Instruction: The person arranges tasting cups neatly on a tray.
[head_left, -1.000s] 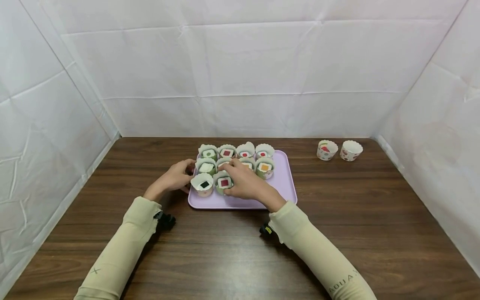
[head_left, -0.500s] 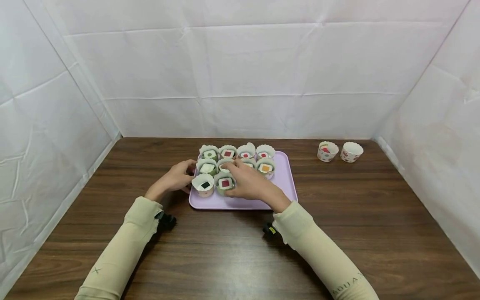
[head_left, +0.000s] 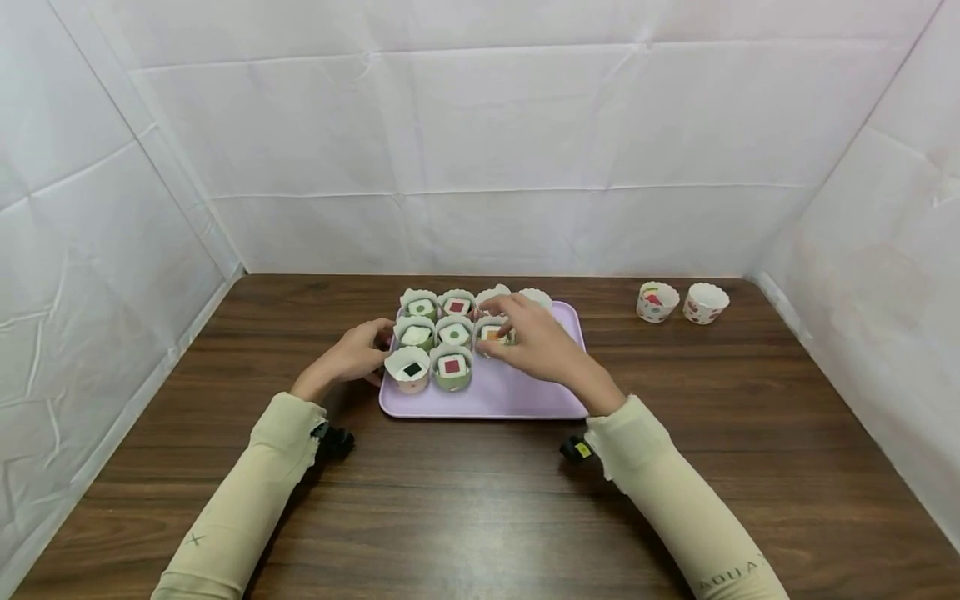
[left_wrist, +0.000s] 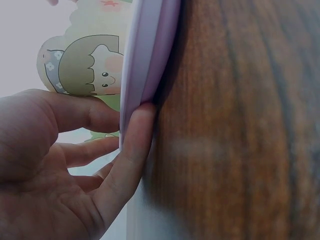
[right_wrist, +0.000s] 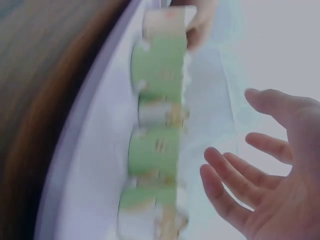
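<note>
A lilac tray (head_left: 517, 398) carries several scalloped paper baking cups in rows, most showing a white piece with a coloured centre. My left hand (head_left: 348, 357) holds the tray's left rim between thumb and fingers; the left wrist view shows the rim (left_wrist: 152, 50) and a cup with a printed cartoon face (left_wrist: 100, 72) beside the thumb. At the front left are a pink cup with a dark square (head_left: 410, 385) and a green cup with a red square (head_left: 452, 383). My right hand (head_left: 547, 343) hovers over the right-hand cups, fingers spread and empty, hiding some of them.
Two more paper cups stand at the back right of the wooden table (head_left: 750, 417): one with something red inside (head_left: 656, 310), the other with a white inside (head_left: 705, 310). White sheeting (head_left: 495, 150) encloses the back and both sides.
My right hand has let go of the green cup with the red square at the front and risen to the right, fingers spreading. My left hand stays at the tray's rim.
</note>
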